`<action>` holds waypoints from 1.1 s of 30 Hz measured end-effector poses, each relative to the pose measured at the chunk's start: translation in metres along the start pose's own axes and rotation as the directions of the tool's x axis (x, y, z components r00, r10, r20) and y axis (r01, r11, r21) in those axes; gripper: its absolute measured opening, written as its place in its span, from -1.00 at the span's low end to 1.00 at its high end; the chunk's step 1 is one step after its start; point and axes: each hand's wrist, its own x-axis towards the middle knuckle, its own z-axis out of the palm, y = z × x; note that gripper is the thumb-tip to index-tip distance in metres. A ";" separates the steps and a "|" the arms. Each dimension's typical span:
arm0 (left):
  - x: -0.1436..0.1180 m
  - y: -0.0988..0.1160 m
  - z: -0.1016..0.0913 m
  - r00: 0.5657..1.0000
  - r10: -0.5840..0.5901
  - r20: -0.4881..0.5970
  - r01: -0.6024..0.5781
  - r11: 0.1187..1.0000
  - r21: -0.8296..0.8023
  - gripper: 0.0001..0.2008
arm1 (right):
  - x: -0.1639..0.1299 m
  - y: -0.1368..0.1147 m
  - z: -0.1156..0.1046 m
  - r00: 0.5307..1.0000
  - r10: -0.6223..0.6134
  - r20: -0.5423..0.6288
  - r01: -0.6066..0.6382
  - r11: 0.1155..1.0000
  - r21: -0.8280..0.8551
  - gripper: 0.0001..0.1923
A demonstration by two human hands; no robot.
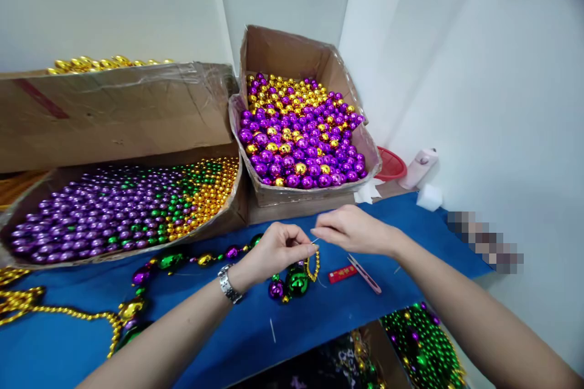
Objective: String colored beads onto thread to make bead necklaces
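Beyond the red packet (342, 273), the left hand (287, 249) pinches the gold bead loop (317, 264) and the right hand (349, 228) closes on a thin strand (314, 241), thread or needle indistinguishable. The beaded garland (298, 284) lies left of the packet. A slack pinch could release the loop; the fingers obscure their exact contact, and the left forearm (182, 328) covers some garland.

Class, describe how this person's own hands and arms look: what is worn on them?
The left hand and right hand wear no gloves, and no sleeves show in view. Around the left wrist is a silver-coloured metal band of jointed links; it looks like a watch strap, though I cannot make out a dial. Nothing worn shows at the right wrist.
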 end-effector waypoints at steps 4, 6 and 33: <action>0.000 0.010 -0.006 0.990 0.138 -0.044 -0.119 0.951 0.287 -0.73 | -0.021 0.001 -0.006 0.999 -0.033 -0.026 0.041 0.856 0.516 -0.69; 0.002 0.019 -0.006 0.969 0.242 -0.046 -0.202 0.889 0.411 -0.76 | -0.023 -0.009 -0.003 0.968 0.040 -0.247 0.177 0.590 0.788 -0.75; -0.002 0.081 -0.006 0.980 0.198 -0.010 -0.188 0.941 0.282 -0.76 | 0.031 -0.125 -0.175 0.605 0.214 -0.767 0.498 0.650 0.574 -0.60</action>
